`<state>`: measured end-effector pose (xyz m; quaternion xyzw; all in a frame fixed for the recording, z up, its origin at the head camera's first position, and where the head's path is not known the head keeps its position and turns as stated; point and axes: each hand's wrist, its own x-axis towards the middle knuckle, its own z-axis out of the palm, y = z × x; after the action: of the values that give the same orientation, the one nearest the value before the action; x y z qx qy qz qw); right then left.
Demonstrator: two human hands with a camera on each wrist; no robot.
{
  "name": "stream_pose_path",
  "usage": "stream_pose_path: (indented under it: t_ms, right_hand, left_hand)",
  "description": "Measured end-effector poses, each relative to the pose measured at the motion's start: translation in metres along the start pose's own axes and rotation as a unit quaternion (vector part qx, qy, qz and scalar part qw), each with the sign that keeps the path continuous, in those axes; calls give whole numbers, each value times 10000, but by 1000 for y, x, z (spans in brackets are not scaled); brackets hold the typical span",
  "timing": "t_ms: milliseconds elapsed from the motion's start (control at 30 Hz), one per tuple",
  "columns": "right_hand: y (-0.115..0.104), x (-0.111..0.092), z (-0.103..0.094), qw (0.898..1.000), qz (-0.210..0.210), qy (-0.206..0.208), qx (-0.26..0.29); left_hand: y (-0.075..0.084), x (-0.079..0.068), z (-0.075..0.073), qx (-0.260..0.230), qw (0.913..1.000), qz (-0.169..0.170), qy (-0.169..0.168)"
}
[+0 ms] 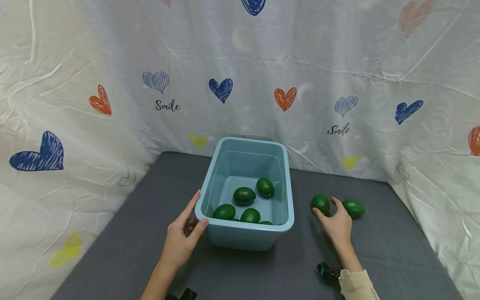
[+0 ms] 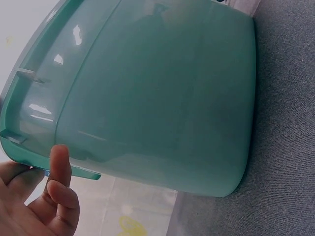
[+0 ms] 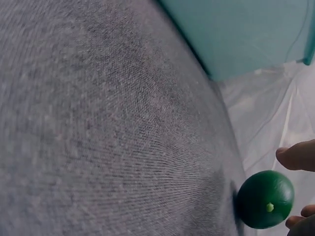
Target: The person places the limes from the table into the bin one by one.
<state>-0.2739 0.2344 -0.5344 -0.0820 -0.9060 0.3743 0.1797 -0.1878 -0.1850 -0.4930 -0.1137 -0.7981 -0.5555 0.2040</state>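
Observation:
A light blue plastic bin (image 1: pixel 244 237) holds several dark green limes, among them one lime (image 1: pixel 244 195) near its middle. My left hand (image 1: pixel 183 239) grips the bin's near-left corner at the rim, thumb on the front side and fingers along the left side. The left wrist view shows its fingers (image 2: pixel 60 164) against the bin wall (image 2: pixel 162 98). Right of the bin, my right hand (image 1: pixel 337 221) reaches around a lime (image 1: pixel 320 203) on the table, thumb and fingers spread to either side. In the right wrist view a gap shows between the thumb (image 3: pixel 298 156) and that lime (image 3: pixel 266 199).
Another lime (image 1: pixel 353 208) lies just right of my right hand. The table wears a dark grey cloth (image 1: pixel 123 241). A white curtain (image 1: pixel 255 112) printed with hearts hangs behind and along the sides.

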Motion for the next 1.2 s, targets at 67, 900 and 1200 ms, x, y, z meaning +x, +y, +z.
stream_pose_path:
  t_ms: [67,900,1200]
  right_hand:
    - [1,1,2,9999,63,-84,-19]
    - [15,8,21,9993,21,-102,-356]
    - [13,8,24,9992,3,-76,-404]
  left_hand:
    - [0,0,0,-18,10000,46,25]
    - [-2,0,0,52,9999,105,-20]
    - [-4,0,0,163,9998,100,0]
